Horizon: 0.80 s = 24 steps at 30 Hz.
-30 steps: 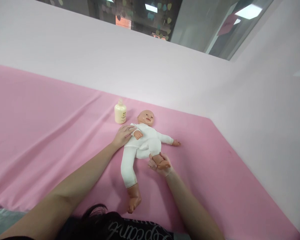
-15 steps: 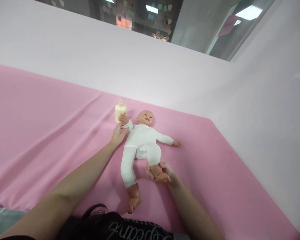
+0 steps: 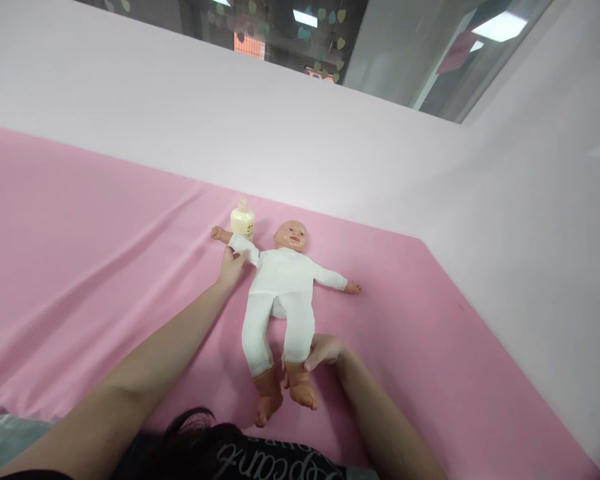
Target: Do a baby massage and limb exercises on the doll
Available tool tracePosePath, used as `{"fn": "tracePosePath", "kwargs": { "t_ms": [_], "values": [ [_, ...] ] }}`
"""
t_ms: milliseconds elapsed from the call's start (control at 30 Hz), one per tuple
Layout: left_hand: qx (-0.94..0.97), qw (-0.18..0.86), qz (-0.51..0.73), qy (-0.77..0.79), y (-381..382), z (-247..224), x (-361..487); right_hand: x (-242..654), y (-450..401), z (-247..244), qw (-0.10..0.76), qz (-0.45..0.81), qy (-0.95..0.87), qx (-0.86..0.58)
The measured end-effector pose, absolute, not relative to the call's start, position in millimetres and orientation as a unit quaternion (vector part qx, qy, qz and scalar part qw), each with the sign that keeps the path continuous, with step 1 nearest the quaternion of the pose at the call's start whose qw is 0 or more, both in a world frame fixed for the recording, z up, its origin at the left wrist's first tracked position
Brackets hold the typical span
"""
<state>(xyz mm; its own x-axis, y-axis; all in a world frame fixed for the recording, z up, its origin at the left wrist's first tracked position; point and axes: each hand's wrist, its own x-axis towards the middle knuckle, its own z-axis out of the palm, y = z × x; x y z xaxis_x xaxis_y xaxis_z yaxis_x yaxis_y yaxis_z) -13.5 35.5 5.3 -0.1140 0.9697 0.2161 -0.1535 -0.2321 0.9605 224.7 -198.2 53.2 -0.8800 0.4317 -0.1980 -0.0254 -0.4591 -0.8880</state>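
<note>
A baby doll [image 3: 284, 277] in a white outfit lies face up on the pink cloth, its head toward the wall and its bare feet toward me. My left hand [image 3: 233, 265] is closed around the doll's sleeved arm on the left, near the elbow, with the thumb on top. Lower down, my right hand [image 3: 323, 352] grips the doll's leg on the right just above the foot; some of its fingers are hidden under the ankle. Behind the doll's left-side arm stands a cream pump bottle [image 3: 243, 221], partly covered by that arm.
Pink cloth [image 3: 105, 227] with wrinkles on the left covers the surface. White walls [image 3: 280, 147] rise behind it and along the right. A window [image 3: 300, 40] with heart stickers is set above. Grey-green material [image 3: 10, 437] shows at the lower left edge.
The doll's arm at left has swung outward and straightened, my left hand moving with it. The leg in my right hand has come down and straightened toward me, nearer the other leg.
</note>
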Motion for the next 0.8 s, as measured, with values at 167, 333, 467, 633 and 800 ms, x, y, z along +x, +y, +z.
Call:
{"fn": "tracePosePath", "kwargs": {
  "t_ms": [167,333,467,633,800],
  "values": [
    [0.514,0.463,0.591,0.415,35,8,-12,222,-186,66,0.026,0.824,-0.530,-0.196],
    [0.546,0.453,0.587,0.389,34,7,-12,222,-183,58,0.019,0.831,-0.527,-0.175],
    [0.558,0.450,0.591,0.369,32,9,-10,228,-186,30,0.029,0.851,-0.515,-0.100],
    [0.568,0.486,0.556,0.362,28,14,-10,234,-188,4,0.198,0.862,-0.466,0.010],
    [0.632,0.521,0.477,0.318,20,20,-11,228,-190,17,0.366,0.823,-0.435,-0.007]
  ]
}}
